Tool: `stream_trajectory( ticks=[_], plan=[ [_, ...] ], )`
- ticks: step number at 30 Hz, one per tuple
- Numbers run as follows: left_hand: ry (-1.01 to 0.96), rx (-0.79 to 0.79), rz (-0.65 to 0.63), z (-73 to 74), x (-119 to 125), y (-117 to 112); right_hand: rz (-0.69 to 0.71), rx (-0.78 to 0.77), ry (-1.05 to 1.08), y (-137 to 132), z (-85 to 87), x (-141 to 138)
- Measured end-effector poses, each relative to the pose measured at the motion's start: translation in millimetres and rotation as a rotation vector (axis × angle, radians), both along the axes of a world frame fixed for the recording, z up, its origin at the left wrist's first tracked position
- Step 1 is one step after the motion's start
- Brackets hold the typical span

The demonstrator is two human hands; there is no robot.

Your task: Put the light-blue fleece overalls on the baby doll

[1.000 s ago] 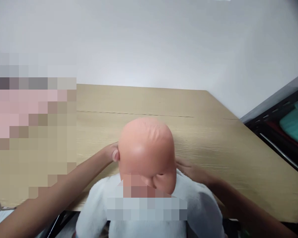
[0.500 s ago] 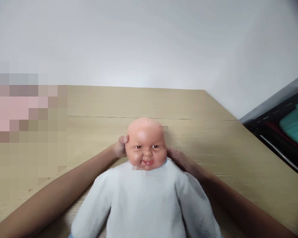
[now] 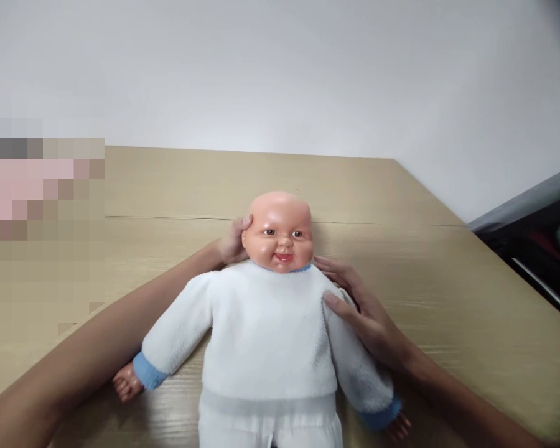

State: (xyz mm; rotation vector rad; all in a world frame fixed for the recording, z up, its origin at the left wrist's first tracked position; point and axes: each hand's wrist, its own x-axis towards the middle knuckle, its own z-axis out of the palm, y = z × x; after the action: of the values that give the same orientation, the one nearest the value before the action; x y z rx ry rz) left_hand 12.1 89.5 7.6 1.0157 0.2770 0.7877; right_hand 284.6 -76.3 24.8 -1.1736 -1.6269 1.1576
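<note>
A baby doll [image 3: 266,323] in a white fleece suit with blue cuffs lies on its back on a light wooden table [image 3: 401,205], bald head toward the wall. My left hand [image 3: 233,241] cups the side and back of the doll's head, thumb on its temple. My right hand [image 3: 359,308] rests on the doll's shoulder, fingers stretched out, thumb on the white sleeve.
A blurred pink patch covers the left of the table. A dark shelf or rack [image 3: 536,249] with a teal item stands to the right beyond the table's edge. A plain white wall rises behind the table.
The doll went from upright with its head tipped forward to lying flat on the table. My left hand stayed at its head; my right hand slid from behind its neck onto its shoulder.
</note>
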Motion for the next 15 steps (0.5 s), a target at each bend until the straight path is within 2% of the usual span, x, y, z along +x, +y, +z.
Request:
stream_trajectory(
  ticks=[5, 8, 15],
  plan=[
    [0.057, 0.026, -0.036, -7.8, -1, 35, -0.032, 0.044, -0.080, 2, 0.1, 8],
    [0.029, 0.034, -0.021, -7.4, -1, 49, -0.057, 0.052, -0.122, 5, -1.7, 16],
    [-0.072, 0.010, 0.107, -5.7, -1, 75, -0.128, -0.106, -0.076, 14, -8.2, 30]
  ],
)
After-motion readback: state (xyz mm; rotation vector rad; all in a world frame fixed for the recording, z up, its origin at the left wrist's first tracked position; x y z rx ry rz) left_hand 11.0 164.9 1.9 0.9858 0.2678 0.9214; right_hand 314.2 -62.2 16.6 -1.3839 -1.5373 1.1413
